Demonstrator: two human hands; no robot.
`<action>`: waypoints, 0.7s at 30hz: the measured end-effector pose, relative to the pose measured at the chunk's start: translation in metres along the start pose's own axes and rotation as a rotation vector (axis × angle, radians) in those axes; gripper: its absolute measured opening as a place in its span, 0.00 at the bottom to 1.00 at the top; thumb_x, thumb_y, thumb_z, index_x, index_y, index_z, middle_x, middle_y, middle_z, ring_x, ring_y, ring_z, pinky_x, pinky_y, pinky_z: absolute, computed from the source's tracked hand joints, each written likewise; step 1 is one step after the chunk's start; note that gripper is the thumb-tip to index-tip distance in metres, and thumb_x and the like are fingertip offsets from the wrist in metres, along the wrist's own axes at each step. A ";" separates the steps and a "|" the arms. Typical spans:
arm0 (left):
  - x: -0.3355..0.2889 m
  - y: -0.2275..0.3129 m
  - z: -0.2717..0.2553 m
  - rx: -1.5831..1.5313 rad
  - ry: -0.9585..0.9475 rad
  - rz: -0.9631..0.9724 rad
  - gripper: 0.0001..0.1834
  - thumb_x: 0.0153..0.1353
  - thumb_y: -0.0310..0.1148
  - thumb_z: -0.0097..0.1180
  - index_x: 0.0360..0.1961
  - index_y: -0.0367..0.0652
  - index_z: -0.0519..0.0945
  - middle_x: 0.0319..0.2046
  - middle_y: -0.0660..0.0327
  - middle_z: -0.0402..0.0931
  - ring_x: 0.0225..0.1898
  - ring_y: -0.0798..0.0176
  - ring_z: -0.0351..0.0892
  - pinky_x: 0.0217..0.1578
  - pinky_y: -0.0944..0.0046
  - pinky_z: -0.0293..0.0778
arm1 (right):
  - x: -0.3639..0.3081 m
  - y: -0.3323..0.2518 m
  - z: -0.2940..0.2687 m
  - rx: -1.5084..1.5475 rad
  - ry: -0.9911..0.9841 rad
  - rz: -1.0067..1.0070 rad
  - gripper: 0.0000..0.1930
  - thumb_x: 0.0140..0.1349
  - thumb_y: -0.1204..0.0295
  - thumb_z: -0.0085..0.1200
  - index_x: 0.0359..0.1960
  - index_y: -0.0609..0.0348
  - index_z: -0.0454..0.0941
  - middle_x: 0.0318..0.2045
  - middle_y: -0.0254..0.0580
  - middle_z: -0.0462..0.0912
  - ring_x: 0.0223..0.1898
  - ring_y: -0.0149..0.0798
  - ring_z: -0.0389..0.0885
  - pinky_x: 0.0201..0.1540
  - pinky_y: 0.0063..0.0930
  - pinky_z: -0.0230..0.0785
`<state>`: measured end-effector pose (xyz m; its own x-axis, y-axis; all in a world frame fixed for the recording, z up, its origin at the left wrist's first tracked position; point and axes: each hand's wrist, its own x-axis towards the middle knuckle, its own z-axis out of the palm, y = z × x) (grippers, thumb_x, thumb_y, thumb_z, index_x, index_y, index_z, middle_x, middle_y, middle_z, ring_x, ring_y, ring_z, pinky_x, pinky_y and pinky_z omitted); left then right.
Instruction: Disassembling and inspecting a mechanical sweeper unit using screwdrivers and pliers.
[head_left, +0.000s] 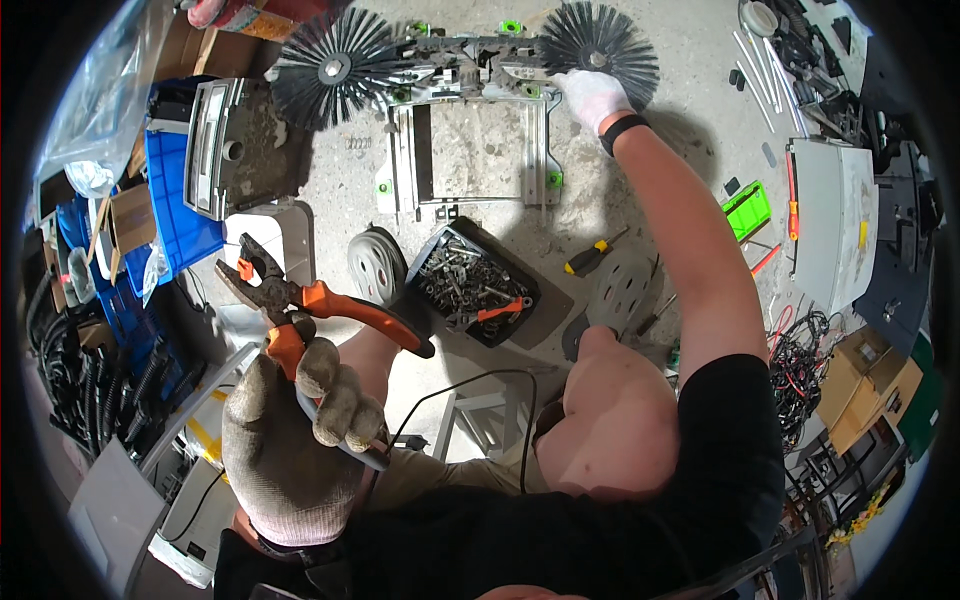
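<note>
Locate pliers (352, 308) raised in left hand (292, 440), off the floor (692, 60), with head toward the upper left and handles spread apart. Left grip: gloved fingers wrapped around one handle only, with the other handle standing free to the right. Locate metal frame (475, 82) on the floor beyond tub of fasteners (512, 262), between left brush (334, 68) and right brush (597, 60). Right hand (592, 97): gloved fingers at the frame, beside the right brush; cannot tell clamping from light contact. Judge the pliers to be dense, rigid and head-heavy, with sleeved handles likely to resist slipping; take hold around both sleeves, clear of the pivot. Judge the frame to be stiff but awkward to lift, probably light for its span and gritty to the touch. Take hold by the side rails (404, 150); avoid the bristles, probably springy, prone to bending and a poor handhold.
</note>
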<state>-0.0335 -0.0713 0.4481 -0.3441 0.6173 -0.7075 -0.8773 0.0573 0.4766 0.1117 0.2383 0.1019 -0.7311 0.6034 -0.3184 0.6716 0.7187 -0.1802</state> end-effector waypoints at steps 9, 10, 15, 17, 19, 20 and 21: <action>0.000 -0.004 -0.003 0.025 -0.008 -0.015 0.16 0.69 0.39 0.41 0.50 0.38 0.66 0.31 0.63 0.69 0.23 0.72 0.67 0.26 0.66 0.66 | -0.007 0.003 0.015 0.080 0.003 0.039 0.14 0.62 0.67 0.43 0.45 0.56 0.76 0.41 0.50 0.81 0.44 0.51 0.79 0.46 0.44 0.72; -0.001 -0.004 -0.003 0.015 0.001 -0.003 0.15 0.69 0.39 0.41 0.49 0.38 0.66 0.31 0.63 0.69 0.24 0.71 0.67 0.26 0.66 0.66 | -0.006 -0.001 0.013 0.084 0.007 0.031 0.14 0.62 0.67 0.43 0.45 0.56 0.76 0.41 0.50 0.81 0.44 0.51 0.79 0.46 0.44 0.72; 0.003 -0.005 0.005 0.022 0.023 0.012 0.14 0.69 0.39 0.42 0.47 0.39 0.67 0.31 0.62 0.70 0.24 0.71 0.68 0.26 0.66 0.67 | -0.014 0.008 0.053 0.255 -0.091 0.048 0.13 0.59 0.71 0.43 0.41 0.60 0.79 0.38 0.54 0.82 0.40 0.54 0.81 0.43 0.45 0.73; -0.003 0.001 -0.001 0.014 -0.008 0.018 0.14 0.69 0.39 0.42 0.46 0.39 0.67 0.31 0.62 0.69 0.24 0.71 0.68 0.26 0.67 0.66 | -0.017 0.005 0.070 0.080 -0.302 -0.048 0.13 0.57 0.72 0.44 0.40 0.61 0.80 0.40 0.54 0.82 0.41 0.53 0.81 0.44 0.44 0.73; 0.001 0.001 -0.002 0.017 -0.005 0.015 0.14 0.69 0.39 0.42 0.47 0.39 0.67 0.31 0.63 0.69 0.24 0.71 0.68 0.26 0.67 0.66 | -0.021 0.001 0.079 -0.060 -0.532 -0.135 0.14 0.56 0.72 0.46 0.40 0.61 0.81 0.41 0.55 0.81 0.42 0.53 0.81 0.44 0.43 0.73; 0.003 0.002 -0.002 0.014 -0.008 0.013 0.15 0.69 0.39 0.42 0.47 0.39 0.67 0.31 0.63 0.69 0.24 0.71 0.68 0.26 0.67 0.66 | -0.022 0.002 0.082 -0.067 -0.611 -0.101 0.14 0.55 0.72 0.47 0.40 0.61 0.81 0.42 0.55 0.81 0.42 0.53 0.81 0.45 0.42 0.73; 0.005 0.000 -0.002 0.019 -0.006 0.007 0.15 0.69 0.39 0.42 0.47 0.39 0.67 0.31 0.63 0.69 0.24 0.71 0.68 0.26 0.67 0.66 | -0.024 0.003 0.082 -0.073 -0.692 -0.066 0.15 0.53 0.73 0.48 0.40 0.61 0.82 0.43 0.55 0.81 0.42 0.52 0.81 0.45 0.41 0.73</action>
<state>-0.0363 -0.0698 0.4434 -0.3481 0.6227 -0.7008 -0.8683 0.0676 0.4913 0.1413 0.1979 0.0321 -0.5092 0.2167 -0.8329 0.6009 0.7823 -0.1639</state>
